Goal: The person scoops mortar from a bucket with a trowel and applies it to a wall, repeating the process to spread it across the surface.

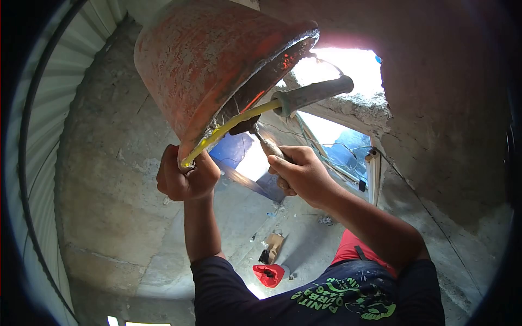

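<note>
A mortar-crusted orange bucket (pixel 201 65) is tilted on its side at the top of the view, its mouth facing down and right. My left hand (pixel 187 174) is closed around the lower part of its rim. A yellow bucket handle (pixel 239 118) runs from there across the mouth to a grey tubular grip (pixel 315 95). My right hand (pixel 302 174) is closed on the pale handle of a trowel (pixel 274 151). The trowel's dark, dirty blade is close to the bucket's mouth, partly hidden behind the yellow handle.
A bright wall opening (pixel 353 114) with a frame and loose wires lies beyond my right hand. Below on the concrete floor (pixel 163 233) are a red container (pixel 269 275) and a piece of cardboard (pixel 274 245). Corrugated sheeting (pixel 49 119) and a dark cable line the left side.
</note>
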Action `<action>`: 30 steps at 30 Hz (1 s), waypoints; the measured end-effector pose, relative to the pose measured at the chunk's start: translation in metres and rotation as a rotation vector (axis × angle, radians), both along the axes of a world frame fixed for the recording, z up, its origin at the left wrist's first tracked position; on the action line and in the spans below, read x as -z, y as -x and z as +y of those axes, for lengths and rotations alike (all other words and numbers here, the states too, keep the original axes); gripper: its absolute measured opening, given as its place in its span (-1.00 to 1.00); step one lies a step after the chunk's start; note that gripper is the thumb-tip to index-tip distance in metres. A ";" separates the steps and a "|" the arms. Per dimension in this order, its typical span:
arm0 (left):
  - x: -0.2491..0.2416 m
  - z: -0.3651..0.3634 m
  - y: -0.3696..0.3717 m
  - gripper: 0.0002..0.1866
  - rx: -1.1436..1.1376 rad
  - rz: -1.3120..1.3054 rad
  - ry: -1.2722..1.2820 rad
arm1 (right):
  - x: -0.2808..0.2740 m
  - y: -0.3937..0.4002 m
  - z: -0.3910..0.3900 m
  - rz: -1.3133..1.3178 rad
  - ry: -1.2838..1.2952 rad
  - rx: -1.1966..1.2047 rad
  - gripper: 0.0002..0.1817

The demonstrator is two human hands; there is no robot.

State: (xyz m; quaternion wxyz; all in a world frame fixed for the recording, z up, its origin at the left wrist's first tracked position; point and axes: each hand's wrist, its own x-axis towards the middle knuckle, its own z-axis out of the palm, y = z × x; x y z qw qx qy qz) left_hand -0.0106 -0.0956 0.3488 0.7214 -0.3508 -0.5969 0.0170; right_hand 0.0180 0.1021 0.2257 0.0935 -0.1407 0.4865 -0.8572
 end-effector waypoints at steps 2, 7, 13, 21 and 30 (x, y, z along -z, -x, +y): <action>0.002 0.002 0.000 -0.72 0.001 -0.022 -0.017 | 0.002 -0.001 0.001 -0.008 0.010 -0.010 -0.74; 0.004 0.003 0.006 -0.75 0.064 0.028 -0.051 | 0.005 -0.006 0.004 -0.001 -0.022 0.024 -0.77; 0.013 0.007 0.003 -0.80 0.159 0.079 -0.073 | 0.005 -0.010 0.006 0.038 -0.074 0.071 -0.76; 0.057 -0.020 0.005 -0.71 -0.432 0.409 -0.017 | 0.017 -0.015 0.007 0.167 -0.214 0.247 -0.69; 0.082 -0.013 -0.012 -0.75 -0.618 0.585 0.098 | 0.053 -0.016 0.008 0.253 -0.215 0.260 -0.77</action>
